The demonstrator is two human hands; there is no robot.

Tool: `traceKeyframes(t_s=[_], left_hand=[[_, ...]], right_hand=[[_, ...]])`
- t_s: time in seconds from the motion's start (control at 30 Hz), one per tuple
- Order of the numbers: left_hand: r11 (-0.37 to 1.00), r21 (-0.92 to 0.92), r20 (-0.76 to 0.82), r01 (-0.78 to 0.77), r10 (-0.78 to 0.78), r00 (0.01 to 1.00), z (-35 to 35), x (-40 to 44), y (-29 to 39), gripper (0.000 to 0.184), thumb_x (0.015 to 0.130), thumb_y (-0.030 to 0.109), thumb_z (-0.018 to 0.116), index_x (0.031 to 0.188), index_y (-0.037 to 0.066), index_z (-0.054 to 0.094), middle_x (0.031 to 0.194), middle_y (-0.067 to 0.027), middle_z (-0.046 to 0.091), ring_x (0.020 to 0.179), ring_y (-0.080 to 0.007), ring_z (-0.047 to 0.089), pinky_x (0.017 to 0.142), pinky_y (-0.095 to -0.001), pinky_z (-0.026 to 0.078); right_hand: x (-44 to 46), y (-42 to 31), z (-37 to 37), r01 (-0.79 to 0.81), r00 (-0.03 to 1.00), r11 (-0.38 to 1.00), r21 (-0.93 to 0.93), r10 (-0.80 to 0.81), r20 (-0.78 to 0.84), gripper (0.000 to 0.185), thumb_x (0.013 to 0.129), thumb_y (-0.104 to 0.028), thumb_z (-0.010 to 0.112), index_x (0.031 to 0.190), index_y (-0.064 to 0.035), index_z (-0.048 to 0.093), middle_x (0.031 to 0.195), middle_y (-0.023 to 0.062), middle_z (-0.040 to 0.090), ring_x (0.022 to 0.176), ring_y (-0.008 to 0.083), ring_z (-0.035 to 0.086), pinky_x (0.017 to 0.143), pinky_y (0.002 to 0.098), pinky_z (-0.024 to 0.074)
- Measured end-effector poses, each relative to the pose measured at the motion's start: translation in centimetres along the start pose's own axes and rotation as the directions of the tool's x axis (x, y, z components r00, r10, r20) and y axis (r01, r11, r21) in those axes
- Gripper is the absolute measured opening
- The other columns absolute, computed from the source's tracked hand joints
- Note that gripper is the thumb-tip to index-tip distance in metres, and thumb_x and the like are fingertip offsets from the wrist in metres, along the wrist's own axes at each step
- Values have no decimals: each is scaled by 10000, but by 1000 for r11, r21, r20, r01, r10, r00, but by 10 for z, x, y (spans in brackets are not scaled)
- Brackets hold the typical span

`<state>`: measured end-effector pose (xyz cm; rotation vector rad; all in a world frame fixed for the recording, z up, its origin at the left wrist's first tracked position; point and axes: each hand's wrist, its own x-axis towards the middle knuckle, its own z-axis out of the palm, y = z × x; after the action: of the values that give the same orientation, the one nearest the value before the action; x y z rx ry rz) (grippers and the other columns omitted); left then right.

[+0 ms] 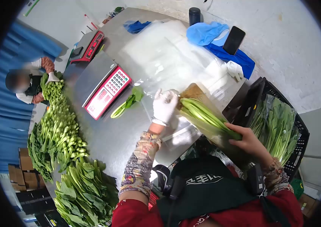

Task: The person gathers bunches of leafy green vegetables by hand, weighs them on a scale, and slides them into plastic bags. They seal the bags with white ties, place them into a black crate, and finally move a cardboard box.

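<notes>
My right hand (250,143), bare, grips the lower part of a clear plastic bag (221,140) with green leafy vegetables (202,111) inside, pale stalks toward the bag's mouth. Beside that mouth is my left hand (165,106) in a white glove, its fingers curled; whether they pinch anything I cannot make out. A small loose leafy stalk (127,102) lies on the metal table (111,132), left of my gloved hand. Beyond it stands a red scale (107,90) with a keypad and a lit display.
Heaped greens (60,132) line the table's left edge, where another person (28,85) handles a bunch. Flat plastic bags (160,45) cover the far side. A phone (234,39) lies on blue cloth. At right, a black crate (298,140) holds bagged greens. A second scale (88,47) stands farther back.
</notes>
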<state>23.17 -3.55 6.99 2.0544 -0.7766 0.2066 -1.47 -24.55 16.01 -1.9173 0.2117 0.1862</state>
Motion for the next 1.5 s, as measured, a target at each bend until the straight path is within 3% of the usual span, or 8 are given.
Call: traceKeyframes(t_s=[0.43, 0.53, 0.6, 0.7, 1.1, 1.23, 1.33, 1.5], left_hand=[[636, -275, 287, -721, 770, 570, 2, -71, 145, 199, 770, 176, 592, 907, 32, 595, 1004, -88, 588, 1078, -268, 525, 1010, -434, 353], [850, -514, -129, -113, 53, 990, -55, -84, 135, 501, 864, 315, 570, 1253, 50, 398, 1110, -120, 560, 1026, -254, 554, 867, -414, 442], [297, -951, -108, 86, -581, 807, -73, -89, 132, 727, 870, 318, 586, 1403, 107, 140, 1063, -145, 573, 872, -224, 612, 626, -347, 532], [50, -883, 351, 467, -591, 726, 7, -175, 29, 732, 866, 155, 585, 1424, 114, 113, 1072, -124, 547, 833, -219, 584, 637, -318, 517], [-71, -834, 375, 548, -800, 467, -87, -249, 48, 256, 907, 258, 560, 981, 12, 564, 791, -11, 568, 720, -96, 528, 692, -231, 448], [390, -3, 274, 921, -885, 376, -165, -302, 38, 345, 764, 310, 700, 1010, 75, 645, 978, -109, 648, 878, -220, 624, 808, -306, 467], [756, 519, 40, 399, -488, 872, -176, -299, 46, 680, 711, 266, 672, 1320, 146, 395, 1368, -94, 392, 1235, -257, 394, 988, -423, 342], [907, 391, 196, -157, 85, 977, -125, -250, -18, 546, 703, 93, 610, 1240, 124, 513, 1227, -77, 556, 1170, -261, 500, 1002, -417, 365]], right_hand=[[54, 40, 57, 234, 966, 937, 258, -193, -173, 484, 839, -48, 545, 1301, 31, 423, 1244, 129, 531, 1134, 156, 496, 982, 272, 352], [42, 15, 51, 200, 974, 980, 16, -196, -116, 567, 772, -37, 640, 1299, 1, 432, 1223, 167, 542, 1116, 184, 526, 947, 301, 397], [44, -1, 56, 276, 959, 954, -117, -282, -34, 556, 772, -50, 641, 1291, -9, 444, 1234, 166, 537, 1130, 212, 528, 954, 314, 398], [58, -30, 91, 322, 945, 946, -35, -319, 75, 519, 780, -57, 620, 1274, -28, 464, 1232, 180, 530, 1131, 282, 532, 945, 336, 417], [139, -69, 245, 603, 793, 717, -349, -490, 362, 564, 826, -290, 603, 1280, 0, 436, 1362, 214, 371, 1242, 366, 371, 1017, 392, 328], [97, -41, 211, 621, 783, 613, -489, -507, 360, 570, 820, -278, 611, 1280, 0, 422, 1365, 228, 346, 1255, 353, 359, 1027, 406, 314], [74, -7, 184, 667, 737, 525, -529, -569, 364, 536, 808, -238, 623, 1257, -7, 444, 1353, 219, 360, 1239, 352, 377, 1001, 403, 347], [107, -46, 160, 676, 664, 495, -546, -87, 742, 377, 805, -204, 615, 1125, -17, 546, 1234, 220, 483, 1059, 351, 530, 875, 410, 444]])
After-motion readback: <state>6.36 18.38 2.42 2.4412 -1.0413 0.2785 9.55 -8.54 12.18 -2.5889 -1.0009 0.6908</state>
